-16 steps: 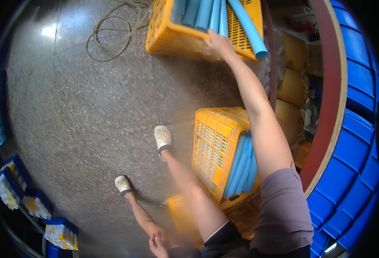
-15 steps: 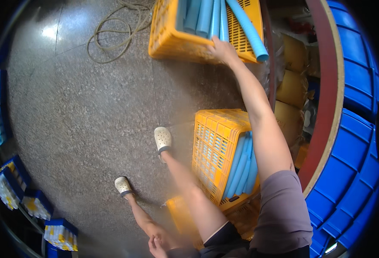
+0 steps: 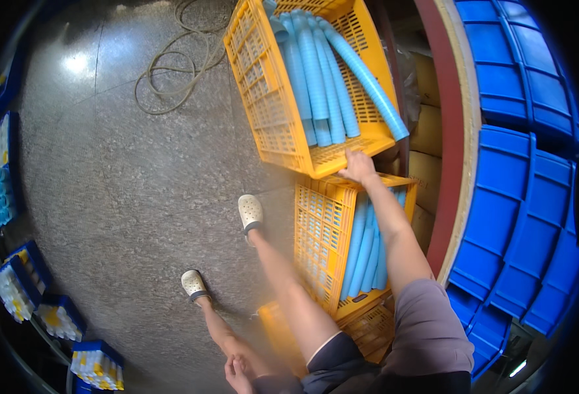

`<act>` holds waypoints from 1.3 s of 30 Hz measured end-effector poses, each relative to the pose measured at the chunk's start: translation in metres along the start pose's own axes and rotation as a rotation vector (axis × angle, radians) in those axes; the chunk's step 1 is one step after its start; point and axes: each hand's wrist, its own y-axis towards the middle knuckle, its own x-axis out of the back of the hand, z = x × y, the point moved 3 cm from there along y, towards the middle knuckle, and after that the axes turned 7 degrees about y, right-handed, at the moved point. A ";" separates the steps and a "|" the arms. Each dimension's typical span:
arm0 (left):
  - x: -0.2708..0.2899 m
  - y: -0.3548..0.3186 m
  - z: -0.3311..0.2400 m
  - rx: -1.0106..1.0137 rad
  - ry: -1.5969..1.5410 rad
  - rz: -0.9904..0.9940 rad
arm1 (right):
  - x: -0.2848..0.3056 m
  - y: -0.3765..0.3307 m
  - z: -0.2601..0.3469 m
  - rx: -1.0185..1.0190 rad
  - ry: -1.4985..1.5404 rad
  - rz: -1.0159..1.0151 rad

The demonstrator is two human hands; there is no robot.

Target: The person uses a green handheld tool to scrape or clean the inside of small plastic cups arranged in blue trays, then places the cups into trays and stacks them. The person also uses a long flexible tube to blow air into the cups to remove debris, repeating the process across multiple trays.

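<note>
My right hand (image 3: 358, 167) grips the near rim of a yellow plastic crate (image 3: 273, 118), its fingers hooked over the edge. The crate is tilted, with its open side facing me. Inside lie several light-blue ribbed tubes (image 3: 312, 72); one tube (image 3: 368, 85) leans apart from the others and pokes past the rim at the right. Low in the view, my left hand (image 3: 237, 375) rests by my knee, its fingers loosely bent and nothing seen in them. Just below my right hand stands a second yellow crate (image 3: 319, 243), also holding blue tubes (image 3: 366, 259).
Blue plastic bins (image 3: 500, 190) line the right side behind a red-brown edge (image 3: 444, 131), with cardboard boxes (image 3: 424, 144) under it. A coiled hose (image 3: 171, 69) lies on the floor at far left. Small blue trays (image 3: 95, 368) hold white and yellow pieces along the left.
The far crate has come toward me with my right hand on its rim and now tips over the second crate's far edge. My left hand stays by my knee.
</note>
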 end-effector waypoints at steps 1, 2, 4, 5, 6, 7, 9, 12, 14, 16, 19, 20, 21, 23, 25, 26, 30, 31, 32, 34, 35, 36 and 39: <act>0.004 0.003 0.002 -0.020 -0.039 0.012 | -0.009 -0.011 0.009 -0.051 -0.054 0.062; 0.008 0.006 0.005 -0.016 -0.037 0.016 | -0.015 -0.022 0.018 -0.070 -0.066 0.126; 0.016 0.010 0.009 0.019 -0.023 -0.001 | -0.021 -0.043 0.037 -0.102 -0.096 0.241; 0.019 0.009 0.009 -0.013 -0.068 0.034 | -0.022 -0.054 0.048 -0.111 -0.119 0.262; 0.023 0.008 0.010 -0.019 -0.103 0.041 | -0.022 -0.064 0.060 -0.111 -0.145 0.271; 0.026 0.006 0.011 -0.008 -0.128 0.050 | -0.020 -0.071 0.069 -0.122 -0.176 0.282; 0.032 0.000 0.012 0.031 -0.135 0.052 | -0.013 -0.080 0.079 -0.086 -0.158 0.308; 0.039 -0.006 0.013 0.078 -0.138 0.041 | -0.001 -0.076 0.078 -0.067 0.056 0.516; 0.039 -0.005 0.016 0.123 -0.146 0.029 | 0.011 -0.060 0.064 -0.082 0.489 0.528; 0.037 -0.002 0.018 0.131 -0.159 -0.009 | 0.025 -0.036 0.037 -0.308 0.927 0.066; 0.025 0.005 0.019 0.126 -0.146 -0.009 | 0.037 -0.010 -0.026 -0.523 0.241 -0.178; 0.019 0.006 0.019 0.112 -0.141 0.017 | 0.034 -0.006 -0.044 -0.515 0.099 -0.222; 0.013 0.009 0.018 0.100 -0.137 0.044 | 0.030 0.002 -0.067 -0.577 0.009 -0.196; -0.001 0.008 0.020 0.142 -0.033 0.022 | 0.014 0.012 -0.106 -0.659 -0.060 -0.165; -0.013 0.009 0.019 0.217 0.127 0.054 | -0.002 0.014 -0.133 -0.702 -0.017 -0.143; -0.017 0.012 0.016 0.208 0.283 0.058 | -0.010 0.018 -0.139 -0.741 0.027 -0.151; -0.031 0.020 -0.008 0.014 0.206 0.067 | -0.014 0.022 -0.129 -0.709 -0.091 -0.185; -0.033 0.020 -0.014 0.007 0.217 0.069 | -0.011 0.019 -0.120 -0.738 -0.017 -0.173; -0.034 0.021 -0.021 -0.008 0.224 0.076 | -0.006 0.017 -0.111 -0.768 0.060 -0.172; -0.030 0.023 -0.034 0.002 0.239 0.120 | 0.007 0.006 -0.087 -0.801 0.276 -0.177; -0.026 0.023 -0.040 -0.015 0.237 0.151 | 0.014 0.000 -0.072 -0.783 0.412 -0.191; -0.020 0.024 -0.046 -0.028 0.232 0.168 | 0.018 -0.009 -0.054 -0.796 0.528 -0.205; 0.009 0.027 -0.060 -0.063 0.183 0.187 | 0.016 -0.052 0.019 -0.800 0.778 -0.333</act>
